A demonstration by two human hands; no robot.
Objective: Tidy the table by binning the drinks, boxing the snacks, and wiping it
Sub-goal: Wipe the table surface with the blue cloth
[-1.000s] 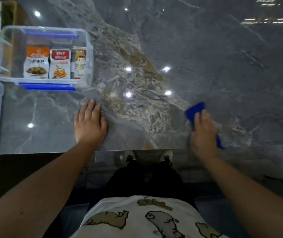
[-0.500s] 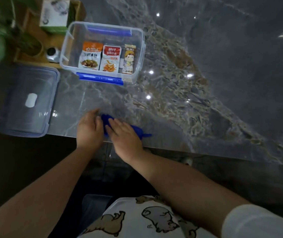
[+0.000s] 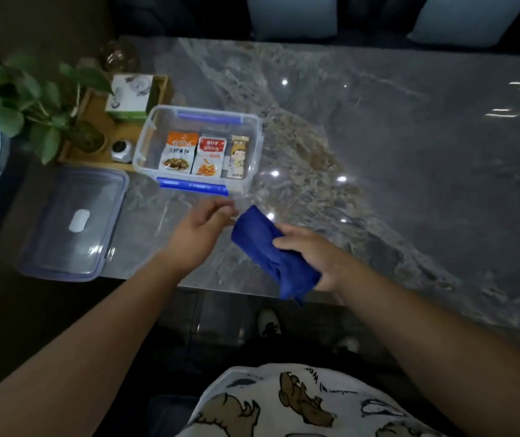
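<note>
My right hand (image 3: 313,257) grips a folded blue cloth (image 3: 268,250) lifted just above the near edge of the grey marble table (image 3: 409,159). My left hand (image 3: 200,231) hovers beside the cloth's left end, fingers loosely curled and apart, holding nothing. Behind the hands stands a clear plastic box (image 3: 257,143) with blue clips. Three snack packets lie in it side by side: an orange one (image 3: 178,152), a red one (image 3: 209,156) and a narrow one (image 3: 238,157).
The box's clear lid (image 3: 72,222) lies flat at the table's near left corner. A wooden tray (image 3: 94,134) at the back left holds a leafy plant (image 3: 28,102), a white-green carton (image 3: 129,96) and a small metal object (image 3: 121,149). Chairs stand beyond the far edge.
My right hand swept the cloth from the right side over to the left, then lifted it off the table. My left hand rose from lying flat on the surface. The view pulled back.
</note>
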